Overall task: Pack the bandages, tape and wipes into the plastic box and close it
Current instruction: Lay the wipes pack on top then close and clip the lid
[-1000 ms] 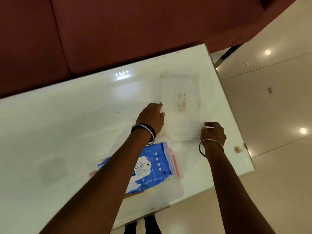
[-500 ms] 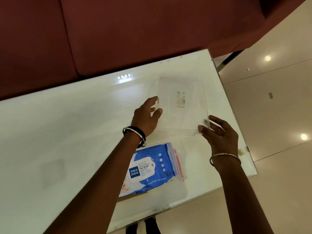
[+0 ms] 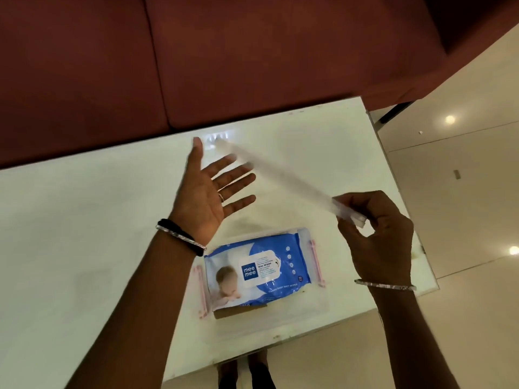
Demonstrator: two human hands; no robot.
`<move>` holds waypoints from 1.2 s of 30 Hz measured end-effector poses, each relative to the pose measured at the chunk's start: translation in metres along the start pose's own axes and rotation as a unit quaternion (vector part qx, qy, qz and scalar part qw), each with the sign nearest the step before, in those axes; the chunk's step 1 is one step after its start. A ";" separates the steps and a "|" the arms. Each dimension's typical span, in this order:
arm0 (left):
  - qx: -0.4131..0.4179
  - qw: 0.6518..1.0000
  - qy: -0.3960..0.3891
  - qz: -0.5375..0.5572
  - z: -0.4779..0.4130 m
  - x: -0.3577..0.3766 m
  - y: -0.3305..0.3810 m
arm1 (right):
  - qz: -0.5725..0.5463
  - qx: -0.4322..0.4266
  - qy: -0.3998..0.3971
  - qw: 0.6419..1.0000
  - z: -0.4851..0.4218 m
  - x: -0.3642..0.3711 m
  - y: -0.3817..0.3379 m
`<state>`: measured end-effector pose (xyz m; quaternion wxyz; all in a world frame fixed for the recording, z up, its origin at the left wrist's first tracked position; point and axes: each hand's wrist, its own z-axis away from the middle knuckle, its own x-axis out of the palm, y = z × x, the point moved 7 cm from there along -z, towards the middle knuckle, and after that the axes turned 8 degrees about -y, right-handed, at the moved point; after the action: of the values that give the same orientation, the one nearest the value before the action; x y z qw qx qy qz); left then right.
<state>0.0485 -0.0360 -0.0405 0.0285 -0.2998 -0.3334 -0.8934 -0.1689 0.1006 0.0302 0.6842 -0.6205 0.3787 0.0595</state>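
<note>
The clear plastic box with pink side clasps stands near the table's front edge. A blue pack of wet wipes lies inside it, with a brown flat item peeking out beneath. The clear lid hangs in the air above the table, seen nearly edge-on and blurred. My right hand pinches the lid's near corner. My left hand is spread palm-up, fingers straight, next to the lid's far end. Whether it touches the lid is unclear. Bandages and tape are not visible.
The white glass table ends at the right near my right hand and at the front just past the box. A dark red sofa runs along the far side. My feet show below the table's front edge.
The lid has been lifted off the table and tilted almost on edge. My left hand let go and turned palm-up. My right hand now pinches the lid's corner higher up.
</note>
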 end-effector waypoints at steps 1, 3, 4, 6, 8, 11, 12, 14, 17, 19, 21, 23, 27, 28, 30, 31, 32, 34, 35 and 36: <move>-0.008 1.000 -0.014 0.010 0.007 -0.008 0.004 | 0.028 -0.032 -0.004 0.999 0.005 0.002 -0.006; -0.036 0.998 -0.040 0.014 0.022 -0.021 0.004 | 0.060 -0.076 -0.010 0.995 0.018 0.008 -0.014; -0.054 0.998 -0.034 0.009 0.029 -0.030 0.000 | 0.066 -0.090 -0.017 0.994 0.026 0.013 -0.015; -0.072 0.997 0.012 -0.022 0.043 -0.052 -0.011 | 0.071 -0.106 -0.037 0.991 0.042 0.024 -0.014; -0.073 0.996 0.039 -0.039 0.059 -0.073 -0.025 | 0.058 -0.104 -0.057 0.991 0.059 0.034 -0.011; -0.060 0.996 0.041 -0.045 0.081 -0.094 -0.048 | 0.054 -0.062 -0.091 0.992 0.084 0.046 -0.003; -0.057 0.996 0.039 -0.050 0.087 -0.098 -0.055 | 0.052 -0.037 -0.100 0.993 0.093 0.048 0.002; -0.064 0.995 0.030 -0.071 0.096 -0.103 -0.070 | 0.049 0.010 -0.112 0.992 0.109 0.050 0.011; -0.063 0.994 0.012 -0.088 0.107 -0.096 -0.087 | 0.055 0.056 -0.116 0.990 0.129 0.045 0.025; -0.045 0.994 0.024 -0.099 0.110 -0.091 -0.091 | 0.025 0.076 -0.120 0.990 0.138 0.041 0.036; -0.029 0.981 0.077 -0.176 0.112 -0.094 -0.092 | -0.043 0.114 -0.120 0.985 0.145 0.039 0.047; -0.018 0.936 0.146 -0.319 0.115 -0.099 -0.089 | -0.134 0.170 -0.101 0.971 0.148 0.038 0.057; 0.043 0.872 0.231 -0.430 0.124 -0.096 -0.081 | -0.162 0.234 -0.037 0.958 0.141 0.037 0.070; 0.052 0.864 0.243 -0.439 0.125 -0.096 -0.080 | -0.146 0.247 -0.021 0.958 0.138 0.037 0.073; 0.061 0.853 0.271 -0.442 0.129 -0.098 -0.081 | -0.125 0.263 -0.001 0.957 0.135 0.037 0.077; 0.067 0.849 0.285 -0.440 0.131 -0.100 -0.081 | -0.114 0.266 0.001 0.957 0.134 0.038 0.078; 0.076 0.845 0.296 -0.439 0.133 -0.101 -0.081 | -0.103 0.267 0.000 0.958 0.133 0.039 0.079; 0.095 0.832 0.309 -0.450 0.135 -0.102 -0.081 | -0.089 0.269 -0.002 0.959 0.132 0.040 0.080; 0.102 0.823 0.314 -0.462 0.136 -0.102 -0.081 | -0.083 0.270 -0.003 0.959 0.131 0.040 0.080; 0.107 0.815 0.317 -0.473 0.136 -0.102 -0.080 | -0.075 0.270 -0.004 0.960 0.130 0.040 0.080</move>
<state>0.1820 0.0945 -0.0622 -0.2615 0.1995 -0.5002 -0.8010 -0.1269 0.2190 -0.0653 0.8302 -0.4391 0.3302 -0.0944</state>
